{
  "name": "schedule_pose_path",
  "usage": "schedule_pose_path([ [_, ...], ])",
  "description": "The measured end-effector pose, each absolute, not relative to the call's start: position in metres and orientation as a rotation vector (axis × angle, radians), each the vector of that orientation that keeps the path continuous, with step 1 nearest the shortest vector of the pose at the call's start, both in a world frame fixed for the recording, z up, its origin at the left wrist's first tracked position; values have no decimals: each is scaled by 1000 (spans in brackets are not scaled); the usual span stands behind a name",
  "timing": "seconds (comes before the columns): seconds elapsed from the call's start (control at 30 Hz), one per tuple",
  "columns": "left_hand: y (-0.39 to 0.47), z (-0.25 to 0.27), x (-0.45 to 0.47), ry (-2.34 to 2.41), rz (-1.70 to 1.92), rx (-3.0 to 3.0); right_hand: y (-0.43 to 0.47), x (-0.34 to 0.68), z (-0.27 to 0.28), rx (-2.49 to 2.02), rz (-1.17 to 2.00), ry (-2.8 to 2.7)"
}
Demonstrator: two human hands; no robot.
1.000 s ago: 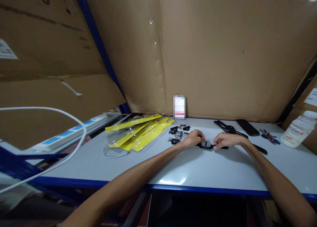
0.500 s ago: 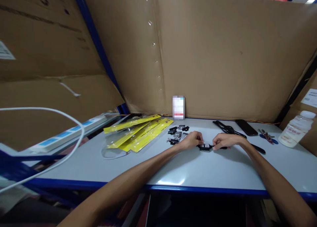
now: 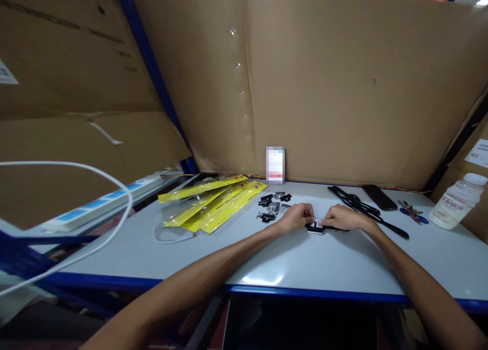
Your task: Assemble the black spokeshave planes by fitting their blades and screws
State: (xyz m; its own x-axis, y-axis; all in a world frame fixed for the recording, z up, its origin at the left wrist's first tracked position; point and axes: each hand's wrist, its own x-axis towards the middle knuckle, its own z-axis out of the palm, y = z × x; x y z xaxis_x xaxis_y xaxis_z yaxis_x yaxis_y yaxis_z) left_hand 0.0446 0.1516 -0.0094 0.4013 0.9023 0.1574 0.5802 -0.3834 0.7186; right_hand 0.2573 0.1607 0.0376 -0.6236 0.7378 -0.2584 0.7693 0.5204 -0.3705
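Observation:
Both hands meet over a black-handled tool with a small wide head (image 3: 314, 229), close to the white table top. A pale strip shows along the head's lower edge. My left hand (image 3: 297, 217) is closed, pinching at the head's left side. On the other side, my right hand (image 3: 342, 218) is closed around the handle, its thumb reaching to the head. The handle's end sticks out below that hand. Left of my hands lie several small black pieces with metal parts (image 3: 266, 217). More black long-handled tools (image 3: 396, 230) rest to the right.
Yellow-carded clear packages (image 3: 224, 207) lie at the left. A phone with a lit screen (image 3: 275, 165) stands against the cardboard wall (image 3: 324, 85). Rightward are a dark phone (image 3: 379, 197), keys (image 3: 412, 212) and a plastic bottle (image 3: 456, 201). A power strip (image 3: 95, 203) and white cable (image 3: 127, 207) occupy the left side.
My right hand has moved left along the tool, its thumb now at the head. The head has turned so that a pale lower edge shows. My left hand has barely moved.

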Motion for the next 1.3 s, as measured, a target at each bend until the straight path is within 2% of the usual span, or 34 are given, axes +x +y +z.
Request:
schedule_pose_path([
  [0.63, 143, 0, 49, 1362, 666, 2240, 162, 257, 36, 1357, -687, 2648],
  [0.83, 141, 2, 48, 1359, 651, 2283, 152, 264, 56, 1473, -770, 2509],
  [1.03, 141, -1, 47, 1344, 662, 2327, 150, 270, 65, 1470, -475, 2668],
  [1.3, 138, 0, 48, 1376, 656, 2366, 148, 260, 61, 1390, -539, 2734],
])
